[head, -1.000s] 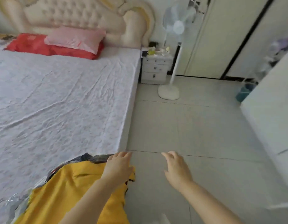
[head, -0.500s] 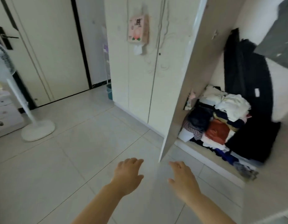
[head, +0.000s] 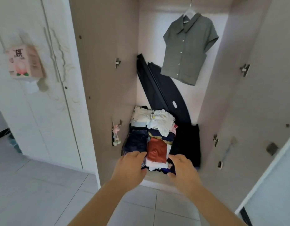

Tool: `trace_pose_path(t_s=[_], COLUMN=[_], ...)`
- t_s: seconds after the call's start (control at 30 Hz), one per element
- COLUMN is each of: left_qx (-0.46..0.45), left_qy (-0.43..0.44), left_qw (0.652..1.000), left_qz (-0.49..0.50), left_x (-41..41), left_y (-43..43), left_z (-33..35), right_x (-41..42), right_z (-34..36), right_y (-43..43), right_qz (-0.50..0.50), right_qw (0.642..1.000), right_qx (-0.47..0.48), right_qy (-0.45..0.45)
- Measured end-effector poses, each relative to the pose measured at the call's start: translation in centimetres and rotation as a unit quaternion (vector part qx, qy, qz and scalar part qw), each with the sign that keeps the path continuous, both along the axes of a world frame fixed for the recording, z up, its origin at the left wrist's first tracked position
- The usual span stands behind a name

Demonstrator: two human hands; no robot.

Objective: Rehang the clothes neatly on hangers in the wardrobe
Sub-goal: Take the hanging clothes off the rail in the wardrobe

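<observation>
Your left hand point(head: 131, 167) and right hand point(head: 184, 169) flank the clothes pile point(head: 157, 128), which runs lengthwise front-to-back into the wardrobe point(head: 150, 30). Fingers are half-curled, and I can't tell if they're gripping.

Head view. An open wardrobe point(head: 106, 66) holds a pile of folded clothes point(head: 159, 126) on its floor. A rust-red garment point(head: 157, 151) lies at the front of the pile, with denim to its left and white pieces on top. Above and to the right of the pile, a grey short-sleeved shirt point(head: 188, 49) hangs buttoned on a hanger point(head: 191, 11). A dark garment point(head: 163, 92) leans against the back wall behind the pile. A black garment point(head: 188, 144) stands just right of it. The left hand point(head: 130, 167) and right hand point(head: 181, 170) meet the pile's front corners, fingers bent; whether they grip is unclear. Far left of the pile, a pink box point(head: 24, 62) hangs on a closed door.
</observation>
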State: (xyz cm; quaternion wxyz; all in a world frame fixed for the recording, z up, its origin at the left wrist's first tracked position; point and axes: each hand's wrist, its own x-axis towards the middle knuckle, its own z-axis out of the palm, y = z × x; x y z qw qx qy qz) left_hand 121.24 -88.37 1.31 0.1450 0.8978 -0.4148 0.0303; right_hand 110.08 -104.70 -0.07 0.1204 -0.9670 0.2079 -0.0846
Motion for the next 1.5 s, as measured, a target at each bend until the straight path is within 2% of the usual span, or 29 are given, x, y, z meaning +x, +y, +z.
trace_pose_path(t_s=[0.23,0.4,0.83,1.23,1.5], left_qx=[-0.045,-0.091,-0.208,-0.298,-0.324], left_qy=[-0.059,-0.071,-0.146,-0.159,-0.234], left_qw=[0.994,0.987,0.964,0.94,0.913], left_qz=[-0.079,-0.108,-0.082,-0.052,-0.086], left_x=[11.2,17.5,30.2,41.2,49.9], left_y=[-9.5,-16.2,-35.6,-47.1,-53.4], left_z=[6.7,11.8,23.4,31.1,34.9], right_x=[9.1,14.6,29.2,41.1,49.8], right_z=[6.9,12.2,25.2,36.0,42.8], right_y=[-7.7,-13.5,-33.5,-45.6,-51.5], right_qz=[-0.045,-0.063,-0.017,-0.018,-0.068], right_qw=[0.995,0.985,0.954,0.904,0.857], right_qx=[-0.041,-0.075,-0.17,-0.295,-0.386], right_qy=[-0.082,-0.141,-0.248,-0.307,-0.333])
